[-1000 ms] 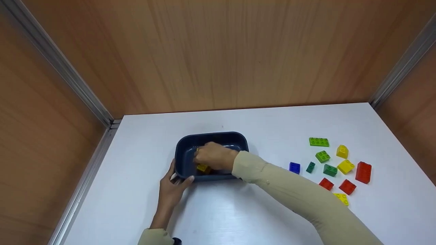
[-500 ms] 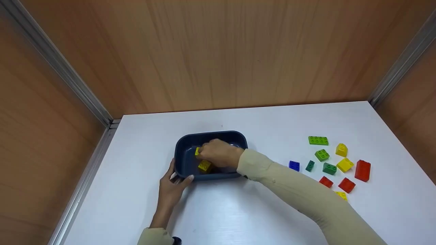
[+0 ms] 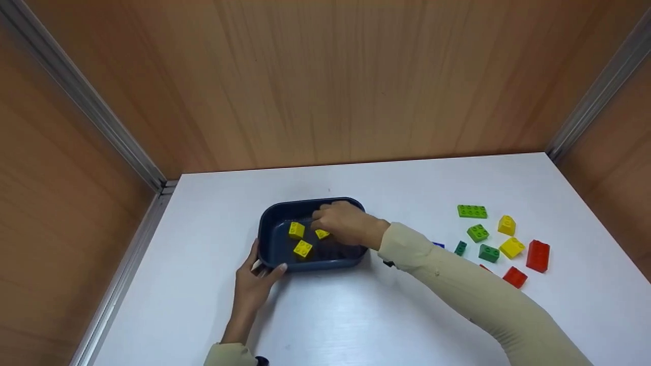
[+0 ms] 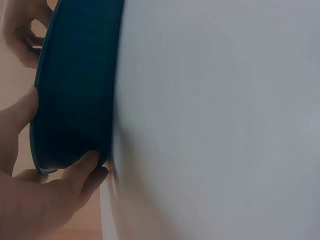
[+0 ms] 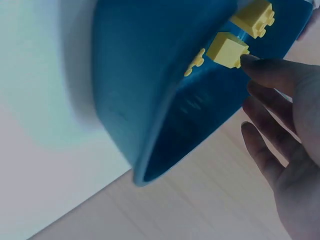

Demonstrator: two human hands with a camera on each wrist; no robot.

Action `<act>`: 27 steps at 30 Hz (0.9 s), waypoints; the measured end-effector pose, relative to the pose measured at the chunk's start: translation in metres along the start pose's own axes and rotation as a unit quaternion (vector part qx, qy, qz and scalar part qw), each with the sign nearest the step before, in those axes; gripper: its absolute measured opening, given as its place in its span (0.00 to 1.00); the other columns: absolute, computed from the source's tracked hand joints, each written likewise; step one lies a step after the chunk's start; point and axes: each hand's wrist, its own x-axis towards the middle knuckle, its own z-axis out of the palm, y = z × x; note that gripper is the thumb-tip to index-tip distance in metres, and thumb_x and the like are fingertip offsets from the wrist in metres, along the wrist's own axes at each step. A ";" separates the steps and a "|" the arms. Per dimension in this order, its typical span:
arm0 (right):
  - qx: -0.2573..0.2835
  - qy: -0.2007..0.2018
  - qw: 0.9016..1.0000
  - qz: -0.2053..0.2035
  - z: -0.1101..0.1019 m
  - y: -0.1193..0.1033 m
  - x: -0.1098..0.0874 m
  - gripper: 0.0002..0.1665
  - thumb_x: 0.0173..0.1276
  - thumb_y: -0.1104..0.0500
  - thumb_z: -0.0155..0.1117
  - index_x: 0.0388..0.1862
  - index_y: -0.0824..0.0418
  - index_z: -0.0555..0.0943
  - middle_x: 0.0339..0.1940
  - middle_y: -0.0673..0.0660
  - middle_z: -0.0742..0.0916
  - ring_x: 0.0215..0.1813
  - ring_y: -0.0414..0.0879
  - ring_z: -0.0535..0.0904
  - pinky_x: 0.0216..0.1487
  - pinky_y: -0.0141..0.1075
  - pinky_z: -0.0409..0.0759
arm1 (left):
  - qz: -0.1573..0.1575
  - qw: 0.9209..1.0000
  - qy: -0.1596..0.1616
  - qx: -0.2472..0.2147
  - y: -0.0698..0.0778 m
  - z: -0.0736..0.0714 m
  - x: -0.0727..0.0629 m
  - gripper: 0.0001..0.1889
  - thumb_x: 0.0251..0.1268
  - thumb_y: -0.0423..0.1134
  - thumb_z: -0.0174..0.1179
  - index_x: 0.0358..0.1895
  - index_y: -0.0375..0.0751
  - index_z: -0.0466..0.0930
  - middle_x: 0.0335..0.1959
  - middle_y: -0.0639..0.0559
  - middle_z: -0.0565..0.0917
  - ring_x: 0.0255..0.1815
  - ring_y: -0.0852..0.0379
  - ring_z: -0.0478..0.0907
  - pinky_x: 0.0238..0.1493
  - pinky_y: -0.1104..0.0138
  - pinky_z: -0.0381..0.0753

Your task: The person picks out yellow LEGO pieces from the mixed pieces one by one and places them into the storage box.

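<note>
A dark blue rectangular bin (image 3: 315, 266) stands on the white table. My left hand (image 3: 253, 287) grips its near left corner; in the left wrist view the thumb lies at the rim and the fingers press the outer wall (image 4: 75, 85). Over the bin's right half is my right hand (image 3: 346, 223), fingers loosely bent and holding nothing. Three yellow toy bricks lie inside: one at the left (image 3: 296, 230), one nearer the front (image 3: 303, 249), and one partly hidden under the right hand (image 3: 322, 234). In the right wrist view the thumb tip overlaps a yellow brick (image 5: 227, 50).
Loose bricks spread over the table's right side, among them a long light green brick (image 3: 472, 211), a large red one (image 3: 537, 255) and a yellow one (image 3: 512, 247). The right sleeve (image 3: 447, 279) partly covers a blue brick (image 3: 438, 245). Wooden panels (image 3: 325, 81) enclose the table.
My right hand has drawn back to the right and slightly up inside the bin, uncovering the yellow bricks there. My left hand keeps its grip on the bin, which stays in place.
</note>
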 end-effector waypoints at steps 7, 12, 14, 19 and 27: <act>-0.001 0.030 0.999 0.016 0.003 0.010 -0.017 0.18 0.73 0.63 0.73 0.60 0.58 0.89 0.53 0.54 0.91 0.54 0.49 0.86 0.59 0.43 0.87 | 0.001 1.000 0.003 0.001 0.000 0.000 -0.001 0.50 0.69 0.37 0.72 0.87 0.45 0.50 0.82 0.31 0.61 0.76 0.29 0.69 0.72 0.48 0.76; 0.003 0.052 0.998 0.029 0.004 0.016 -0.030 0.18 0.72 0.67 0.71 0.59 0.58 0.89 0.54 0.55 0.91 0.56 0.51 0.86 0.62 0.45 0.85 | 0.004 1.000 0.002 -0.002 -0.001 0.000 -0.001 0.50 0.69 0.37 0.72 0.87 0.45 0.50 0.82 0.31 0.61 0.76 0.29 0.68 0.72 0.49 0.76; 0.004 0.059 0.998 0.033 0.004 0.019 -0.035 0.19 0.70 0.68 0.72 0.59 0.59 0.90 0.54 0.55 0.91 0.56 0.51 0.86 0.62 0.44 0.86 | 0.008 1.000 0.004 -0.002 -0.001 0.000 -0.001 0.50 0.68 0.37 0.72 0.87 0.44 0.50 0.82 0.30 0.61 0.76 0.28 0.68 0.72 0.49 0.76; 0.006 0.080 0.996 0.038 0.005 0.024 -0.047 0.20 0.67 0.67 0.76 0.57 0.58 0.90 0.54 0.55 0.91 0.56 0.51 0.86 0.60 0.43 0.86 | 0.014 1.000 0.008 -0.002 -0.002 -0.001 -0.001 0.50 0.68 0.36 0.72 0.87 0.41 0.50 0.81 0.29 0.62 0.75 0.28 0.69 0.72 0.48 0.76; 0.012 0.123 0.991 0.046 0.010 0.034 -0.062 0.19 0.66 0.67 0.77 0.56 0.59 0.91 0.52 0.55 0.92 0.53 0.50 0.87 0.58 0.42 0.87 | 0.011 1.000 0.005 -0.006 0.000 0.000 -0.001 0.50 0.69 0.37 0.72 0.87 0.44 0.50 0.82 0.31 0.60 0.76 0.28 0.68 0.72 0.48 0.76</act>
